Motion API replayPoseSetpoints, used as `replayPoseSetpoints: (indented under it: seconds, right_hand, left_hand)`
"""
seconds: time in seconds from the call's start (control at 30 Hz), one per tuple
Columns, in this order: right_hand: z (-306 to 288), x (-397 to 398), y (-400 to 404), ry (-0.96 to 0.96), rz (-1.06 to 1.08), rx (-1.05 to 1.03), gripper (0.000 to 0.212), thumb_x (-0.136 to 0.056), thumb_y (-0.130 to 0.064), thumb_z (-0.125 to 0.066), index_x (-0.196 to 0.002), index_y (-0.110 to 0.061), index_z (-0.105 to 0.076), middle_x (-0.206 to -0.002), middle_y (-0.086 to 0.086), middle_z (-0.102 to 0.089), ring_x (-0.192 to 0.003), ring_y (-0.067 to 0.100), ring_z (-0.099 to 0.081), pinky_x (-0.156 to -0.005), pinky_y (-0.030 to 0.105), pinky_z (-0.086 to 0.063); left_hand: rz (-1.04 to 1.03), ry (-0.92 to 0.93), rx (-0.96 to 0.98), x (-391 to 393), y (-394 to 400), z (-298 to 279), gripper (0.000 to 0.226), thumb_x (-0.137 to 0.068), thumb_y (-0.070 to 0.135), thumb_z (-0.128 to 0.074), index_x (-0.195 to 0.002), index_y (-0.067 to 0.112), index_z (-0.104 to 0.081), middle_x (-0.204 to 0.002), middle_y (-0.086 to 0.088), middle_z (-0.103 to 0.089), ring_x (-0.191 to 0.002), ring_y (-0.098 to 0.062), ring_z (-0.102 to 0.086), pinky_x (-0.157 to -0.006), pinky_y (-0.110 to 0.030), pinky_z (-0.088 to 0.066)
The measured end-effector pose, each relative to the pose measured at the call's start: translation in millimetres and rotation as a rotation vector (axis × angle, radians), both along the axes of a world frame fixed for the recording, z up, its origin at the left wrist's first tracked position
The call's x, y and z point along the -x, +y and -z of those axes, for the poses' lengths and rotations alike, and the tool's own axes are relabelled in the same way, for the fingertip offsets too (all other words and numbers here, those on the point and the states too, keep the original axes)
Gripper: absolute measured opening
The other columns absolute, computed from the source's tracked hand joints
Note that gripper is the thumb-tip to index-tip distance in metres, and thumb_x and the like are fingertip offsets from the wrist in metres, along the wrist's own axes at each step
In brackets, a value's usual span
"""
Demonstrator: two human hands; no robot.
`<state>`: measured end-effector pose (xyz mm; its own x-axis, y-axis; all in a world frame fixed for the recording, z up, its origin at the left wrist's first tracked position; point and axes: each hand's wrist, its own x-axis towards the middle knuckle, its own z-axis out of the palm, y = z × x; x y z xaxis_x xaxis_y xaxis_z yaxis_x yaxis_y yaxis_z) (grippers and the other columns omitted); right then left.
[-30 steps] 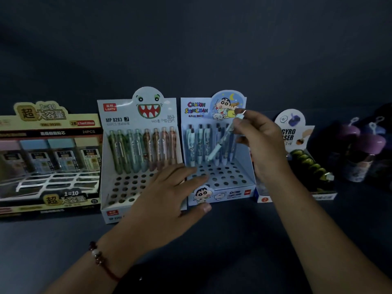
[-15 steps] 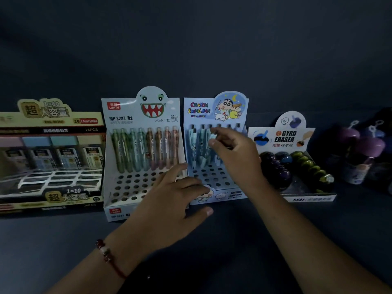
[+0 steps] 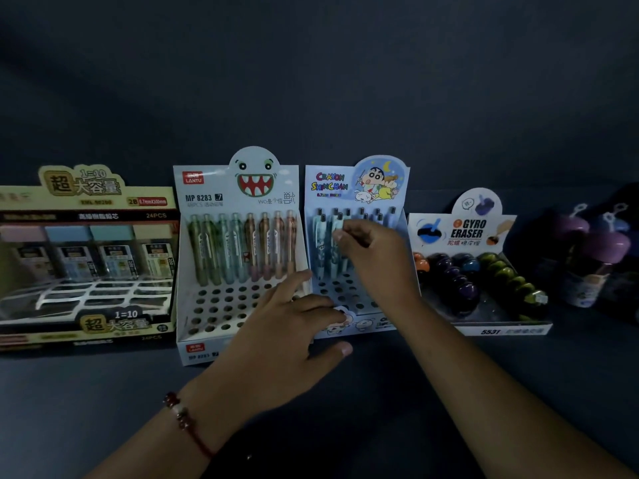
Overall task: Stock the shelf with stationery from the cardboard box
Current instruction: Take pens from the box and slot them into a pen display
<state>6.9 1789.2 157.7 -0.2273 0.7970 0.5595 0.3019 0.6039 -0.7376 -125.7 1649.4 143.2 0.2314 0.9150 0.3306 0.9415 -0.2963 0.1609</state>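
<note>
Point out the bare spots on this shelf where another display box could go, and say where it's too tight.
Bare shelf runs along the front, before the lead refill box and before the gyro eraser box. The back row is crowded: the monster pen box and Shinchan pen box stand side by side, both hands work there, and the purple bottles fill the right end.

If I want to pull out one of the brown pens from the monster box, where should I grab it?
Pinch a brown pen near its top end, coming from above and in front. The pens stand nearly upright, leaning back, tips sunk in the holes of the monster box, and they sit close side by side, so only the upper barrel is probably free for fingertips. Then lift along its lean.
</note>
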Motion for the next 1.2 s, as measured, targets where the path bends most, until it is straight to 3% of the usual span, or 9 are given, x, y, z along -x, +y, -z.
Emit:
replayPoseSetpoints:
  seconds: [0.2, 0.37, 0.57, 0.7, 0.8, 0.97, 1.1, 1.2]
  right_hand:
    - [3, 4, 2, -0.069, 0.055, -0.066, 0.021, -0.095, -0.026, -0.063, -0.105, -0.011, -0.073, -0.091, -0.001, -0.072, -0.077, 0.005, -0.063, -0.066, 0.010, -0.044]
    - [4, 5, -2, -0.073, 0.064, -0.103, 0.019, -0.096, -0.024, -0.063, -0.103, -0.010, -0.073, -0.090, 0.001, -0.073, -0.078, 0.011, -0.065, -0.072, 0.032, -0.054]
    - [5, 6, -5, -0.073, 0.079, -0.117, 0.019, -0.096, -0.021, -0.062, -0.103, -0.007, -0.072, -0.091, 0.006, -0.073, -0.079, 0.016, -0.066, -0.074, 0.038, -0.054]
    - [9, 5, -5, -0.083, 0.101, -0.123, 0.019, -0.096, -0.020, -0.063, -0.105, -0.007, -0.072, -0.093, 0.006, -0.074, -0.080, 0.015, -0.066, -0.074, 0.035, -0.054]
    - [13, -2, -11, -0.152, 0.049, -0.069, 0.024, -0.096, -0.019, -0.063, -0.116, -0.008, -0.070, -0.109, 0.006, -0.073, -0.095, 0.014, -0.067, -0.086, 0.033, -0.054]
    - [7, -47, -43, -0.272, 0.010, 0.001, 0.033, -0.096, -0.033, -0.061, -0.127, -0.022, -0.064, -0.120, -0.003, -0.065, -0.105, 0.008, -0.060, -0.092, 0.027, -0.050]
    - [16, -126, -108, -0.413, -0.046, 0.045, 0.030, -0.093, -0.040, -0.062, -0.123, -0.034, -0.063, -0.123, -0.021, -0.055, -0.112, -0.008, -0.049, -0.090, 0.005, -0.036]
    - [34, -202, -168, -0.498, -0.020, 0.117, 0.032, -0.093, -0.049, -0.058, -0.125, -0.047, -0.058, -0.124, -0.040, -0.043, -0.118, -0.021, -0.036, -0.091, -0.001, -0.028]
  left_hand:
    - [-0.007, 0.003, 0.014, 0, 2, 1, 0.058, -0.088, 0.071, -0.030, -0.138, 0.045, -0.046, -0.142, 0.030, -0.039, -0.144, 0.000, 0.014, -0.112, -0.023, -0.001]
    - [-0.001, -0.019, 0.018, 1, 2, 1, 0.056, -0.088, 0.070, -0.032, -0.136, 0.045, -0.048, -0.140, 0.031, -0.041, -0.144, 0.001, 0.013, -0.111, -0.022, 0.000]
    - [0.006, -0.004, 0.008, 3, 4, 3, 0.061, -0.086, 0.073, -0.025, -0.135, 0.046, -0.049, -0.138, 0.030, -0.043, -0.146, -0.004, 0.007, -0.116, -0.031, -0.012]
    - [0.019, -0.022, 0.004, 5, 6, 5, 0.064, -0.084, 0.075, -0.022, -0.133, 0.046, -0.050, -0.136, 0.030, -0.044, -0.146, -0.003, 0.003, -0.116, -0.033, -0.015]
    - [0.020, -0.040, -0.011, 6, 5, 5, 0.068, -0.082, 0.076, -0.020, -0.132, 0.044, -0.052, -0.137, 0.027, -0.046, -0.145, -0.005, -0.005, -0.116, -0.034, -0.015]
    - [0.050, -0.071, -0.016, 5, -3, 2, 0.064, -0.085, 0.073, -0.028, -0.131, 0.038, -0.055, -0.131, 0.018, -0.053, -0.128, -0.004, -0.036, -0.111, -0.034, -0.033]
    - [0.117, -0.135, -0.002, -22, -31, 2, 0.051, -0.089, 0.072, -0.030, -0.130, 0.049, -0.050, -0.130, 0.029, -0.045, -0.123, 0.006, -0.037, -0.103, -0.015, -0.027]
    - [0.207, -0.198, -0.020, -68, -65, 5, 0.039, -0.090, 0.071, -0.038, -0.125, 0.055, -0.049, -0.124, 0.041, -0.041, -0.118, 0.022, -0.030, -0.095, -0.002, -0.024]
